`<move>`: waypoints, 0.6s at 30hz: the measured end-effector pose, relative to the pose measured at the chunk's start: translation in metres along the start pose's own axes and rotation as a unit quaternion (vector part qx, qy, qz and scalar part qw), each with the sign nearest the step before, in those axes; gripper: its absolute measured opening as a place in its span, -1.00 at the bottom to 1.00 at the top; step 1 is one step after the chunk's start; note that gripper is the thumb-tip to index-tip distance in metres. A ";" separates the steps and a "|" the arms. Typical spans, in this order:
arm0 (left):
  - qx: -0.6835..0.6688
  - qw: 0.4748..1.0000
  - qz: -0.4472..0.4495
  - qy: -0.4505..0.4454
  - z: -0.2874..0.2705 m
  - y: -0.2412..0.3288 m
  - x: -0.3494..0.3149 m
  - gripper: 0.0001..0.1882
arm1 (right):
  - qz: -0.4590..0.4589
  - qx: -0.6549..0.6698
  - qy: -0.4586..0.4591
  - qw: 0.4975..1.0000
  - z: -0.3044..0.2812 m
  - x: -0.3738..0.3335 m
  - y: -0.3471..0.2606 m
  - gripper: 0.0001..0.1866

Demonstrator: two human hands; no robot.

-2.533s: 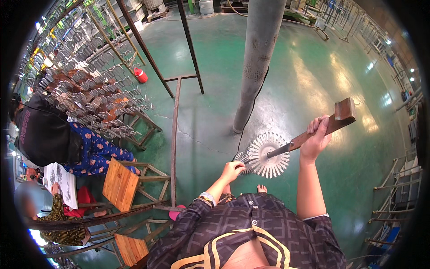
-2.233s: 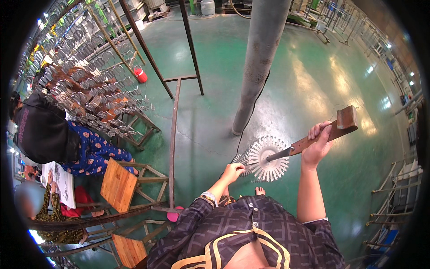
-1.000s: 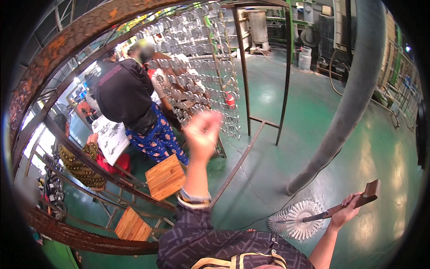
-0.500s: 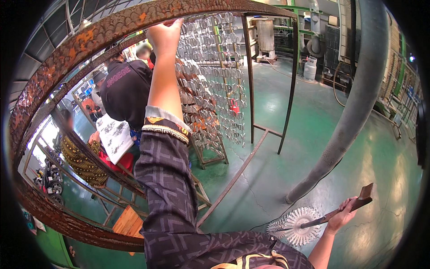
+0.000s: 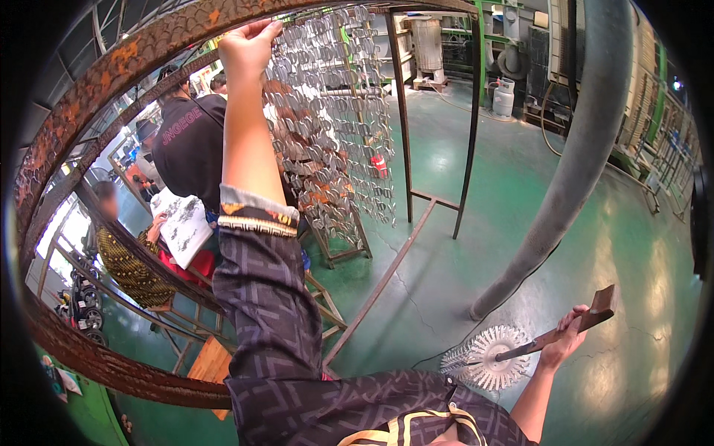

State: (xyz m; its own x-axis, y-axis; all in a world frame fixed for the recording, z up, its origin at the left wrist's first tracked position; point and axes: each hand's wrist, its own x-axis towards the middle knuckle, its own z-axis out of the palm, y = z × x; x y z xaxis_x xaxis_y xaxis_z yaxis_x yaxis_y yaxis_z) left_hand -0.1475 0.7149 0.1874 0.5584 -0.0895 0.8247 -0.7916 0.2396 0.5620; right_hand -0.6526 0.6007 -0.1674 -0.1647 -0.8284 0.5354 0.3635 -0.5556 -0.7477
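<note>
Spiked metal disc (image 5: 487,357) on a wooden-handled rod sits low at right, the right hand (image 5: 563,343) wrapped around the handle. At upper left, the left hand (image 5: 249,43) curls over a rusty curved bar (image 5: 134,63) beside racks of hanging metal pieces (image 5: 335,111). Judging by the raised arm, a hanging step appears in hand, calling next for lifting the disc toward the bar.

My left arm is stretched way up high, almost straight. My left hand (image 5: 249,46) is at the very top, with my fingers curled over and holding on. My right arm is bent and low, out to the side. My right hand (image 5: 563,343) is closed tight in a fist, thumb wrapped around.
</note>
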 end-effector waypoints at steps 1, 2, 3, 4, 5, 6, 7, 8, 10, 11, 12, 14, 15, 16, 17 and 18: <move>-0.036 0.999 -0.006 -0.013 -0.006 0.004 -0.010 -0.81 | -0.002 0.010 -0.023 1.000 -0.002 0.001 0.001 -0.77; -0.078 0.996 -0.012 -0.028 -0.007 0.007 -0.018 -0.82 | 0.013 0.006 -0.034 0.999 -0.006 0.002 0.000 -0.78; -0.123 0.991 -0.020 -0.046 -0.005 0.007 -0.028 -0.83 | 0.027 -0.001 -0.042 0.999 -0.011 0.002 0.001 -0.80; -0.114 0.991 -0.036 -0.052 -0.011 0.013 -0.040 -0.83 | 0.047 -0.003 -0.057 0.997 -0.013 0.001 0.002 -0.81; -0.130 0.988 -0.045 -0.068 -0.015 0.013 -0.052 -0.83 | 0.056 0.006 -0.052 0.997 -0.014 0.000 0.004 -0.82; -0.145 0.985 -0.054 -0.081 -0.021 0.014 -0.064 -0.82 | 0.065 0.015 -0.049 0.997 -0.015 -0.001 0.006 -0.83; -0.163 0.979 -0.067 -0.097 -0.024 0.012 -0.078 -0.82 | 0.075 0.019 -0.044 0.996 -0.017 -0.002 0.007 -0.83; -0.153 0.979 -0.082 -0.110 -0.025 0.013 -0.093 -0.83 | 0.074 0.007 -0.037 0.997 -0.014 -0.001 0.006 -0.84; -0.148 0.978 -0.092 -0.114 -0.026 0.013 -0.126 -0.85 | 0.071 -0.006 -0.026 0.997 -0.015 0.000 0.007 -0.83; -0.156 0.975 -0.094 -0.129 -0.026 0.011 -0.143 -0.85 | 0.067 -0.012 -0.019 0.997 -0.016 0.002 0.008 -0.83; -0.154 0.973 -0.110 -0.132 -0.032 0.011 -0.160 -0.86 | 0.065 -0.017 -0.008 0.998 -0.014 0.002 0.009 -0.82; -0.155 0.966 -0.142 -0.153 -0.028 0.007 -0.197 -0.87 | 0.065 -0.028 0.010 0.997 -0.013 0.004 0.008 -0.82; -0.177 0.958 -0.162 -0.157 -0.035 0.010 -0.215 -0.89 | 0.069 -0.027 0.013 0.997 -0.012 0.005 0.010 -0.82; -0.174 0.952 -0.181 -0.177 -0.035 0.008 -0.233 -0.90 | 0.068 -0.034 0.024 0.997 -0.010 0.005 0.009 -0.82; -0.171 0.945 -0.199 -0.197 -0.037 0.005 -0.250 -0.91 | 0.067 -0.040 0.033 0.996 -0.004 0.005 0.008 -0.81; -0.170 0.937 -0.217 -0.214 -0.041 0.004 -0.268 -0.91 | 0.064 -0.043 0.025 0.997 -0.004 0.005 0.005 -0.79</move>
State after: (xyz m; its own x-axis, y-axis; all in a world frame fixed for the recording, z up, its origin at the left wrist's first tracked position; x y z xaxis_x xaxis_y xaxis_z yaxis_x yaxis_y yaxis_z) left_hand -0.2906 0.7795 -0.0339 0.6012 -0.6128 0.5129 -0.3471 0.3778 0.8584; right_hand -0.6549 0.5931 -0.1697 -0.1685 -0.8941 0.4149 0.3055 -0.4476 -0.8404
